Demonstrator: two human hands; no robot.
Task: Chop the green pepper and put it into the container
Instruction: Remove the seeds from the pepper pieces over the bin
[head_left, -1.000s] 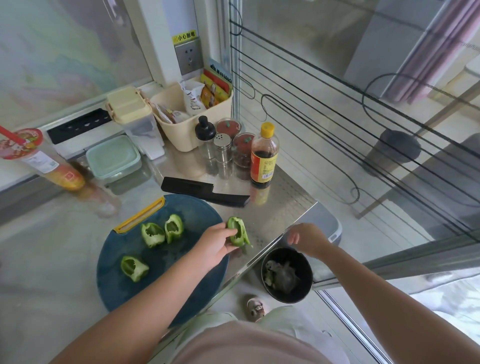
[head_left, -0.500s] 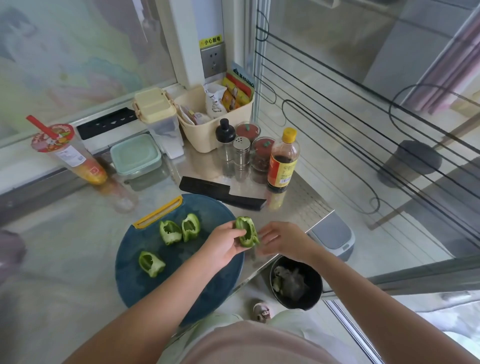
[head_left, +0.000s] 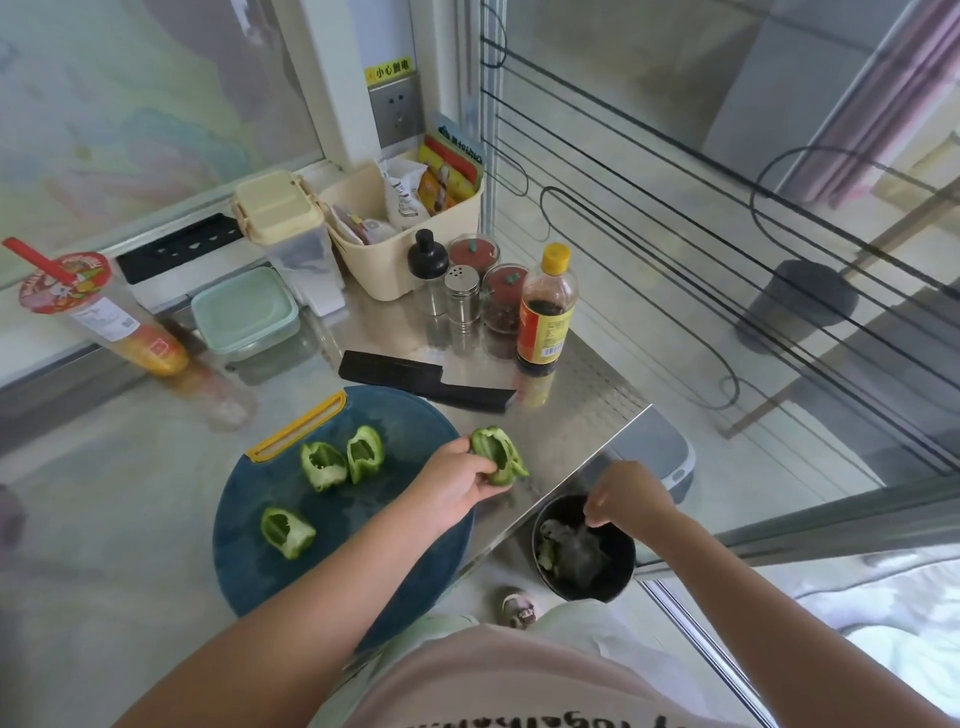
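Soy sauce bottle (head_left: 548, 312), steel shaker (head_left: 461, 299), beige basket (head_left: 395, 273) and drink cup (head_left: 104, 312).

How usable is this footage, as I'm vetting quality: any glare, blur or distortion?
Head view: the steel counter glares and mirrors the bottle; the wide lens slants the window post; the pepper pieces on the board look sharp.

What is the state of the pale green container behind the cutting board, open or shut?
Shut. The pale green container has its lid lying flat over the whole top, so the inside is hidden.
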